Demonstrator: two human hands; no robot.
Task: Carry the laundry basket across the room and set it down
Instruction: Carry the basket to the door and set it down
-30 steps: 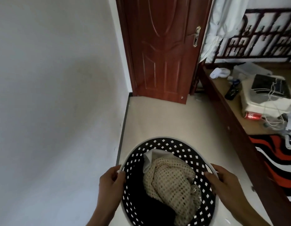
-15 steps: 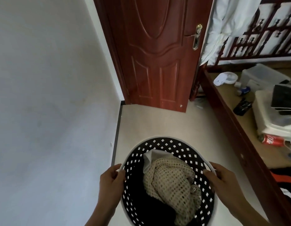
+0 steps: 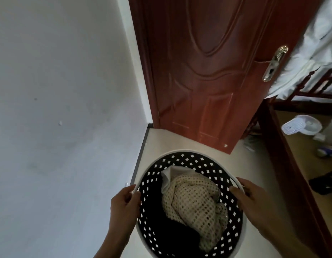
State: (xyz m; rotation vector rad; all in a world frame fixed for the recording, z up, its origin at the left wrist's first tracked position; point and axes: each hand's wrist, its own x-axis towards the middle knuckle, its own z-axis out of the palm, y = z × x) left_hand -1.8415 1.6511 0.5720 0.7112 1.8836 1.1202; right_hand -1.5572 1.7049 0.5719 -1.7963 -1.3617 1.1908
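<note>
You had the laundry basket (image 3: 182,153) in the lower centre of the frame, carried off the floor between both hands; left hand (image 3: 124,205) gripped the white rim at lower left, thumb hooked over the edge and fingers curled under; right hand (image 3: 254,200) gripped the opp. rim at lower right, thumb inside the perforated wall, other fingers wrapped outside and mostly hidden. Inside sat a cream knit cloth (image 3: 195,200) over smth dark, w/ a bit of white fabric at the top.

Vs. a sec ago the red door (image 3: 202,71) filled much more of the upper centre; the bed frame (image 3: 291,161) and its clutter slid out toward the right edge; basket and grip looked unchanged. So you'd walked fwd along the wall (image 3: 59,108) on the left; the carry looked close to done; floor (image 3: 180,138) just ahead of the door appeared free for setting down; watch the door and skirting when you lower it.
</note>
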